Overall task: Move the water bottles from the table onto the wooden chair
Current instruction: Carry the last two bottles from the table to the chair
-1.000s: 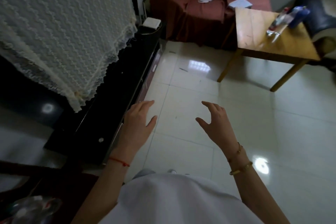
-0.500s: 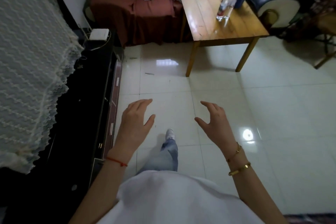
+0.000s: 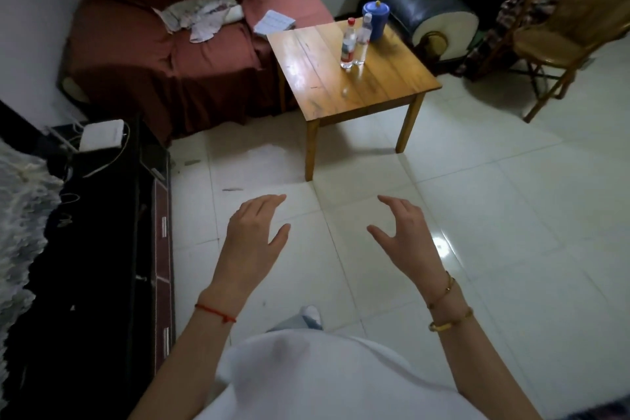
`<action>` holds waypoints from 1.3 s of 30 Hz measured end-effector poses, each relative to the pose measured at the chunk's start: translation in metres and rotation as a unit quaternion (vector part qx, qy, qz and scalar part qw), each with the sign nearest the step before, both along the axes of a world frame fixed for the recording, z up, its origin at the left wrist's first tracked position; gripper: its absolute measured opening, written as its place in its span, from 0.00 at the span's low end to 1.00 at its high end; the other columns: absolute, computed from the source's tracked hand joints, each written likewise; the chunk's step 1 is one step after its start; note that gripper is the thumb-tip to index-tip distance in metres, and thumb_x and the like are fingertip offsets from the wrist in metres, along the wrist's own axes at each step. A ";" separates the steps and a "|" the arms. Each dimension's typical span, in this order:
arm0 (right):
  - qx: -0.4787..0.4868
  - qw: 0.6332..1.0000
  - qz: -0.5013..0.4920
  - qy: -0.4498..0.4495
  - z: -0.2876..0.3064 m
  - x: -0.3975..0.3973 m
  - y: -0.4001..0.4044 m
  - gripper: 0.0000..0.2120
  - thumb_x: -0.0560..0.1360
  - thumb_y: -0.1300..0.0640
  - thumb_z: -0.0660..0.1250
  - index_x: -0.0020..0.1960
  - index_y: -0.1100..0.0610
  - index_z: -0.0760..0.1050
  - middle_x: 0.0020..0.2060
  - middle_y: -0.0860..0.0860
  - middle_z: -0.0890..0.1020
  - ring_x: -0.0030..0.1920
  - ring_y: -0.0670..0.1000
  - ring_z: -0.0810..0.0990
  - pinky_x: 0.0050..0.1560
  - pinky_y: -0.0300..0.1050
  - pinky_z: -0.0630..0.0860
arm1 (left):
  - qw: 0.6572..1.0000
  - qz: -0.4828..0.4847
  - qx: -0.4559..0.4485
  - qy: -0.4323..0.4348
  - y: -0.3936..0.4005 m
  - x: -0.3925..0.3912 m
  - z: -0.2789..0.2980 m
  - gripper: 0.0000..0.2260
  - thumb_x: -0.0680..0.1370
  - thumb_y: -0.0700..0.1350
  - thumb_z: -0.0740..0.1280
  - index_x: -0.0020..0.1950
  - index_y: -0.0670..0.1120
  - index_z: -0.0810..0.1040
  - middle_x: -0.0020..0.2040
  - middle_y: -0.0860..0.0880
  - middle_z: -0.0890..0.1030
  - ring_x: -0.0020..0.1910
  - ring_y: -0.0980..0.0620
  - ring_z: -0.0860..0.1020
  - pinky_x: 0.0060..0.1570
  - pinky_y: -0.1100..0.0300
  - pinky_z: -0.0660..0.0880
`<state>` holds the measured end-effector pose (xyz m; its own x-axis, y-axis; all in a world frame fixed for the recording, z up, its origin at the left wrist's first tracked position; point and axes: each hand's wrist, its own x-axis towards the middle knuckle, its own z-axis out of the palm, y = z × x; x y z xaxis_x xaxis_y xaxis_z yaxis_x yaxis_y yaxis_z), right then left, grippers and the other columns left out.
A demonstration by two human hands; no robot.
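Two clear water bottles, one with a red cap [image 3: 348, 46] and one with a clear cap [image 3: 362, 40], stand upright and just beside each other on the far part of the wooden worktop [image 3: 327, 85], their long axes vertical. A blue lidded jug [image 3: 376, 20] stands just behind them. The wooden chair [image 3: 559, 34] is to the right of the worktop, well apart from it, and its seat looks free. The red sofa [image 3: 177, 44] is to the left of the worktop. Both hands hang over the tiled floor [image 3: 494, 232], well apart from the worktop; the bottles lie ahead of them, and a little to the right. The right hand [image 3: 405, 235] seems the nearer one to the bottles, though not by much. The left hand [image 3: 254, 235] has its fingers [image 3: 269, 203] loosely spread, and so has the right; both hands are empty and touch nothing. I judge that the person must first come closer to the worktop before any grasp is possible.
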<state>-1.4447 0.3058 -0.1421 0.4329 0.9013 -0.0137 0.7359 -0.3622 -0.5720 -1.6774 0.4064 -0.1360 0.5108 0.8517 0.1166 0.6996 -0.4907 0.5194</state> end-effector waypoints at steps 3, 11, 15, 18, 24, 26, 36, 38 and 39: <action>-0.003 0.999 -0.032 -0.004 0.002 0.027 0.027 0.27 0.73 0.54 0.70 0.69 0.57 0.67 0.65 0.54 0.73 0.67 0.54 0.69 0.70 0.49 0.66 | 1.000 -0.030 0.001 0.004 0.039 0.034 0.005 0.20 0.77 0.46 0.66 0.69 0.46 0.70 0.65 0.47 0.76 0.66 0.49 0.71 0.68 0.54 0.67; -0.009 0.997 -0.083 0.007 -0.007 0.110 0.081 0.27 0.73 0.53 0.71 0.69 0.56 0.67 0.64 0.53 0.74 0.65 0.53 0.69 0.68 0.46 0.66 | 0.997 -0.082 -0.011 0.009 0.120 0.130 0.006 0.20 0.77 0.47 0.66 0.69 0.47 0.70 0.66 0.49 0.75 0.67 0.50 0.70 0.69 0.54 0.66; -0.007 0.995 -0.099 0.015 -0.016 0.162 0.113 0.27 0.73 0.52 0.70 0.69 0.55 0.67 0.65 0.53 0.73 0.66 0.53 0.69 0.67 0.44 0.65 | 0.995 -0.095 -0.012 0.015 0.160 0.187 0.001 0.20 0.77 0.46 0.66 0.69 0.48 0.70 0.65 0.49 0.75 0.66 0.51 0.70 0.67 0.56 0.65; -0.006 0.995 -0.100 0.016 -0.017 0.210 0.141 0.27 0.73 0.51 0.70 0.70 0.54 0.66 0.66 0.52 0.73 0.67 0.52 0.68 0.68 0.44 0.65 | 0.995 -0.099 -0.017 0.009 0.190 0.236 -0.003 0.20 0.77 0.47 0.66 0.69 0.48 0.69 0.66 0.50 0.74 0.67 0.51 0.70 0.68 0.54 0.66; -0.011 0.998 -0.068 0.001 -0.005 0.323 0.198 0.27 0.73 0.52 0.70 0.70 0.54 0.66 0.66 0.51 0.73 0.67 0.52 0.68 0.69 0.45 0.65 | 0.997 -0.078 -0.018 -0.006 0.238 0.345 0.000 0.21 0.77 0.46 0.67 0.69 0.49 0.70 0.66 0.50 0.74 0.67 0.51 0.70 0.66 0.52 0.69; -0.011 0.999 -0.047 -0.008 -0.003 0.357 0.218 0.27 0.74 0.52 0.69 0.70 0.54 0.66 0.66 0.51 0.73 0.66 0.52 0.68 0.68 0.44 0.64 | 0.998 -0.063 -0.014 -0.016 0.253 0.377 0.000 0.21 0.76 0.46 0.67 0.69 0.48 0.70 0.65 0.50 0.75 0.66 0.51 0.70 0.66 0.53 0.69; 0.003 1.000 0.013 -0.015 -0.009 0.467 0.326 0.26 0.72 0.52 0.71 0.68 0.53 0.67 0.64 0.52 0.75 0.64 0.52 0.70 0.65 0.46 0.68 | 1.000 0.018 -0.019 -0.012 0.321 0.458 -0.006 0.21 0.77 0.48 0.66 0.69 0.51 0.69 0.65 0.51 0.74 0.66 0.52 0.70 0.65 0.55 0.68; 0.003 1.000 0.019 -0.008 -0.013 0.482 0.351 0.26 0.72 0.52 0.71 0.67 0.53 0.68 0.63 0.52 0.75 0.63 0.52 0.71 0.64 0.46 0.69 | 0.999 0.029 -0.024 -0.010 0.340 0.470 -0.010 0.21 0.76 0.48 0.66 0.69 0.52 0.68 0.66 0.51 0.74 0.66 0.52 0.70 0.65 0.53 0.70; 0.002 1.000 0.023 -0.005 -0.016 0.489 0.364 0.26 0.72 0.51 0.71 0.67 0.53 0.68 0.63 0.52 0.76 0.63 0.52 0.71 0.63 0.46 0.70 | 0.999 0.033 -0.027 -0.008 0.351 0.476 -0.012 0.22 0.76 0.48 0.67 0.69 0.52 0.68 0.66 0.51 0.74 0.66 0.52 0.71 0.65 0.52 0.71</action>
